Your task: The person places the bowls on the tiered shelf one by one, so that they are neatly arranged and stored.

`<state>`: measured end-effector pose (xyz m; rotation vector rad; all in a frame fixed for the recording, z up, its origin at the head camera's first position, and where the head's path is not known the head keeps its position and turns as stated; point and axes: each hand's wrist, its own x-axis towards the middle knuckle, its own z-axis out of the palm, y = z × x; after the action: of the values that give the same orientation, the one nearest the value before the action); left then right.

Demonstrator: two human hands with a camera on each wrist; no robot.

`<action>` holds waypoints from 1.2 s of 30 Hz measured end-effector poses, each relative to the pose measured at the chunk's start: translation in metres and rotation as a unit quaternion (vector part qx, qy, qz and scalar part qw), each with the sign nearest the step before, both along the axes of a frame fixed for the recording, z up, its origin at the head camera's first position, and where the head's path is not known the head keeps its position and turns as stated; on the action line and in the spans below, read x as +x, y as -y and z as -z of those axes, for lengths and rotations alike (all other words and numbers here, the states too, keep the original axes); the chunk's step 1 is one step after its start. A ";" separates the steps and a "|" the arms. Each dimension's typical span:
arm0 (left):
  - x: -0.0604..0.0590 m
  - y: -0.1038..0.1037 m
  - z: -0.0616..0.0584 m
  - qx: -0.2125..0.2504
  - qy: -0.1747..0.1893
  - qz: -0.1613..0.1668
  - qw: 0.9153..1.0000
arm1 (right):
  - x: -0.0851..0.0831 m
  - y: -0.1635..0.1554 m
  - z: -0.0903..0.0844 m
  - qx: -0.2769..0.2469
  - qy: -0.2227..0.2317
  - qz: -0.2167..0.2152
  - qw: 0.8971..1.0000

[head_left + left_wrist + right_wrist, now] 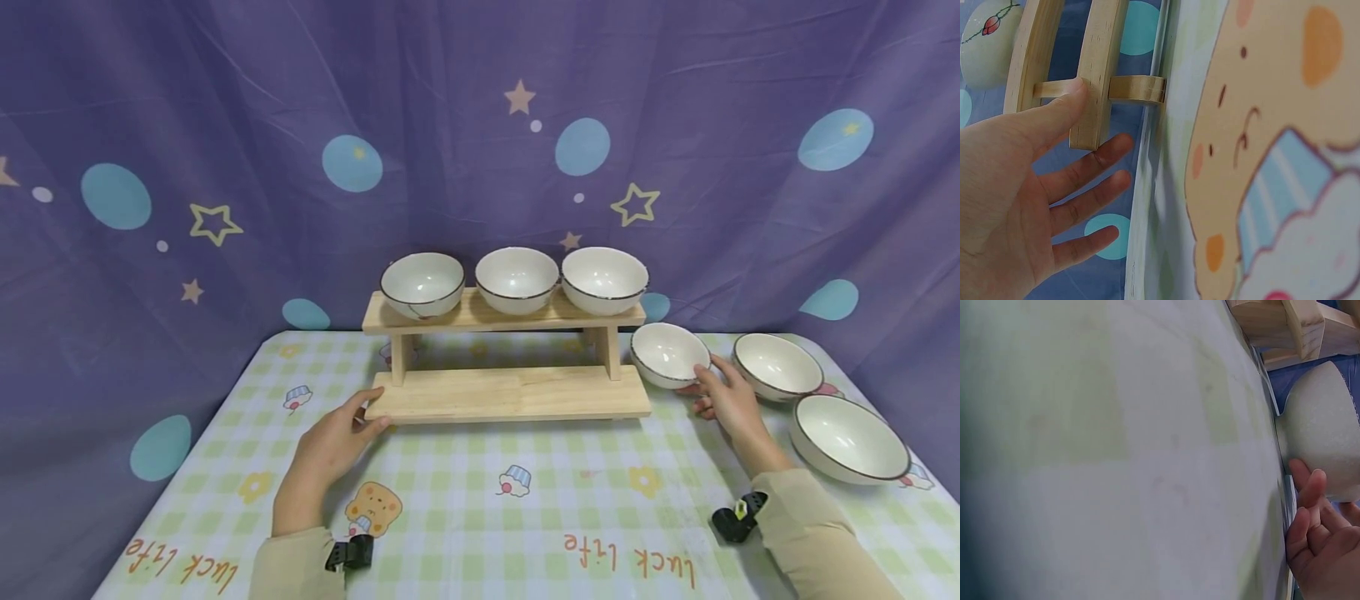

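Note:
A two-tier wooden display rack [510, 396] stands at the back of the table. My left hand [330, 450] holds the left end of its lower board, thumb and index finger about the edge; in the left wrist view the other fingers of that hand [1041, 187] stretch out, off the wood. Right of the rack, a white dark-rimmed bowl [667, 354] is held by my right hand [731, 404], thumb at the rim. In the right wrist view, fingers [1313, 487] of that hand lie against the underside of the bowl [1322, 425].
Three similar bowls, the left bowl [422, 287], the middle bowl [517, 282] and the right bowl [604, 282], line the upper tier. Two more, a rear bowl [777, 367] and a larger front bowl [850, 439], stand right of my right hand. A purple curtain [450, 125] hangs behind.

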<state>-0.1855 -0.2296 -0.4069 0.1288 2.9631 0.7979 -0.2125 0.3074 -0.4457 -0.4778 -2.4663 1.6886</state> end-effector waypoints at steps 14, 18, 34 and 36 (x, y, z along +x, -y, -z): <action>0.000 -0.001 -0.002 0.006 0.006 -0.006 1.000 | 0.001 0.002 -0.009 -0.088 0.011 0.020 0.996; 0.000 0.000 -0.002 0.008 0.008 -0.007 1.000 | 0.005 0.001 -0.010 -0.089 0.000 0.022 0.996; 0.000 0.000 0.000 0.005 0.004 -0.008 1.000 | 0.028 -0.001 -0.031 -0.133 -0.022 0.039 0.990; 0.000 0.000 0.000 0.005 0.004 -0.010 1.000 | 0.030 -0.001 -0.032 -0.144 -0.025 0.043 0.988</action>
<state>-0.1856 -0.2295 -0.4065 0.0966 2.9581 0.8128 -0.1830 0.3083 -0.4134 -0.5543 -2.1413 2.0030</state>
